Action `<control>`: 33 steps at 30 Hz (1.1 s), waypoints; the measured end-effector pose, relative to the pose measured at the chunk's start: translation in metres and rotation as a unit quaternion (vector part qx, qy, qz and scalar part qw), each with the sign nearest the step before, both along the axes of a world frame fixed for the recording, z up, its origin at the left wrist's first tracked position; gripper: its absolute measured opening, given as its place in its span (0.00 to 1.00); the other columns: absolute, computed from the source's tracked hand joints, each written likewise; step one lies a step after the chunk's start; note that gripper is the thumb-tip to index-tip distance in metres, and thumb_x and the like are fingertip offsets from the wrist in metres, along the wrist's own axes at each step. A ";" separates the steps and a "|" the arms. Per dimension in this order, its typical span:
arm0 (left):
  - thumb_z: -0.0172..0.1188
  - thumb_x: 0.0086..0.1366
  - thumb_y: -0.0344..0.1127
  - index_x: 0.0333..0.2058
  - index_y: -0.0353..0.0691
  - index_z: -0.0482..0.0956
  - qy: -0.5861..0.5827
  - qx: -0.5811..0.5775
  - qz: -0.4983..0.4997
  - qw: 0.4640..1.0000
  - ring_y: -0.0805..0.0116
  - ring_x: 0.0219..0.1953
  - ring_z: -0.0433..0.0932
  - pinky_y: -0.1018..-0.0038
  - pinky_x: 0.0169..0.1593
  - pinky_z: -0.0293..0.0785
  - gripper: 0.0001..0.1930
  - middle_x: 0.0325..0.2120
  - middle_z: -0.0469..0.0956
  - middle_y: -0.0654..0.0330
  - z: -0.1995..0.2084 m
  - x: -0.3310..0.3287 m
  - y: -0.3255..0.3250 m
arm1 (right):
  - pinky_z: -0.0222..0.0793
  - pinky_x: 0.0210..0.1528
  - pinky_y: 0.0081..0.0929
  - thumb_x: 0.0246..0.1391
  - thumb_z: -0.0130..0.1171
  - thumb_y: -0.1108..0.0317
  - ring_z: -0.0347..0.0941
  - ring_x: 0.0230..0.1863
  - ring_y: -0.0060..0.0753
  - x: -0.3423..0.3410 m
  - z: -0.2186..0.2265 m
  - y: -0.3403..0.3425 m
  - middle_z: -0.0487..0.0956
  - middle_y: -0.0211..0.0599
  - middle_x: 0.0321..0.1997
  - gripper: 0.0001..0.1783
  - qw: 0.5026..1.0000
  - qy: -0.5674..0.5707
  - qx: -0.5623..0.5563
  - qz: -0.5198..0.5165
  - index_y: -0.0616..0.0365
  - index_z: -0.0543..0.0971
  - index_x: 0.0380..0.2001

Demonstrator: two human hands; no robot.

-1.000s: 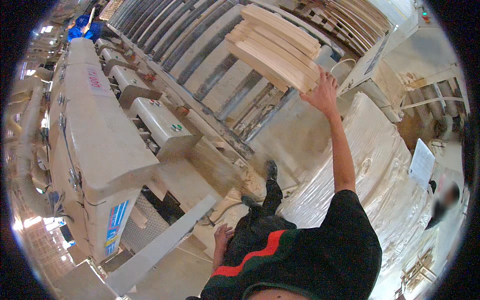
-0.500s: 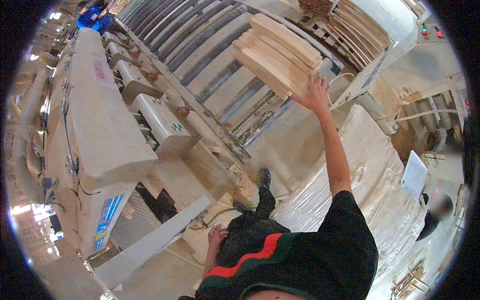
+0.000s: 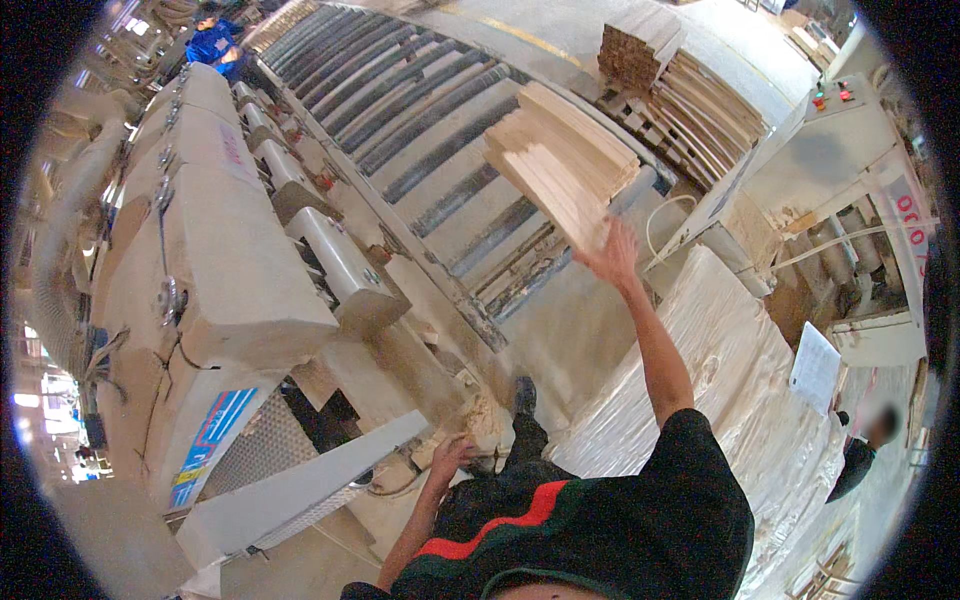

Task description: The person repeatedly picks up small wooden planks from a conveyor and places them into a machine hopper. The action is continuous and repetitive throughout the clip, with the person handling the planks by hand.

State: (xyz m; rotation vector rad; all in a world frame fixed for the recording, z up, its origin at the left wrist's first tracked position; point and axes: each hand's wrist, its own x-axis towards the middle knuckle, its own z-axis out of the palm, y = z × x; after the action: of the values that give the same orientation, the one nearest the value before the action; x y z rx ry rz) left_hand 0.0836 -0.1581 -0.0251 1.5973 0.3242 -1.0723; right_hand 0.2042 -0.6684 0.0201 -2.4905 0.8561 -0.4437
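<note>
A stack of pale wooden boards (image 3: 565, 165) lies on the roller conveyor (image 3: 440, 130), ahead and right of the middle. My right arm stretches out to it. At the stack's near end, my right hand (image 3: 612, 252) has its fingers spread against or very close to the board ends; exact contact is hard to tell. It grips nothing that I can see. Low beside my dark trousers hangs my left hand (image 3: 453, 458), its fingers loosely apart with nothing in them. It is nearest to the grey metal guard (image 3: 310, 490) of the machine on the left.
A long dusty machine (image 3: 215, 240) runs along the left. Plastic-wrapped material (image 3: 690, 370) stands close on my right, by a control cabinet (image 3: 830, 150). More boards (image 3: 705, 105) are stacked beyond the conveyor. A person in blue (image 3: 212, 42) is far left; another person (image 3: 862, 455) is at the right.
My left hand has moved away from my thigh, slightly up and right. My right hand's fingers are more spread at the boards' near end. The whole view has shifted a little.
</note>
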 end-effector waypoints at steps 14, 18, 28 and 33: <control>0.64 0.52 0.55 0.60 0.37 0.54 -0.125 -0.207 -0.335 0.911 0.52 0.53 0.66 0.60 0.55 0.64 0.44 0.55 0.63 0.46 0.057 -0.115 0.063 | 0.48 0.62 0.40 0.16 0.74 0.50 0.53 0.61 0.49 -0.324 0.125 0.292 0.59 0.49 0.55 0.49 0.866 -0.018 0.374 0.330 0.55 0.63 0.46; 0.61 0.51 0.61 0.60 0.36 0.54 -0.153 -0.180 -0.340 0.911 0.52 0.57 0.62 0.59 0.59 0.59 0.47 0.56 0.61 0.47 0.013 -0.151 0.167 | 0.46 0.62 0.44 0.16 0.74 0.49 0.51 0.61 0.57 -0.349 0.122 0.378 0.57 0.55 0.58 0.50 0.855 0.000 0.301 0.423 0.54 0.64 0.47; 0.39 0.57 0.72 0.63 0.38 0.50 -0.028 -0.451 0.384 0.805 0.49 0.62 0.54 0.55 0.64 0.50 0.47 0.61 0.54 0.51 0.125 -0.117 0.272 | 0.52 0.53 0.55 0.24 0.69 0.45 0.58 0.53 0.59 -0.234 0.103 0.677 0.63 0.60 0.50 0.48 0.933 0.001 0.182 0.310 0.60 0.63 0.48; 0.38 0.59 0.69 0.61 0.36 0.53 -0.126 -0.509 0.437 0.731 0.53 0.58 0.62 0.60 0.60 0.59 0.44 0.58 0.60 0.51 0.098 -0.123 0.300 | 0.50 0.54 0.60 0.27 0.67 0.43 0.57 0.52 0.66 -0.212 0.092 0.778 0.62 0.67 0.49 0.52 0.982 0.008 0.069 0.174 0.65 0.63 0.53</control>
State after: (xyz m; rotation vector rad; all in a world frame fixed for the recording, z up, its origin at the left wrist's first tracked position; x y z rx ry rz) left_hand -0.0393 0.1416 0.0730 0.4182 0.1906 -0.1455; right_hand -0.0082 0.1095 0.1123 -2.4471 0.4257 -0.2349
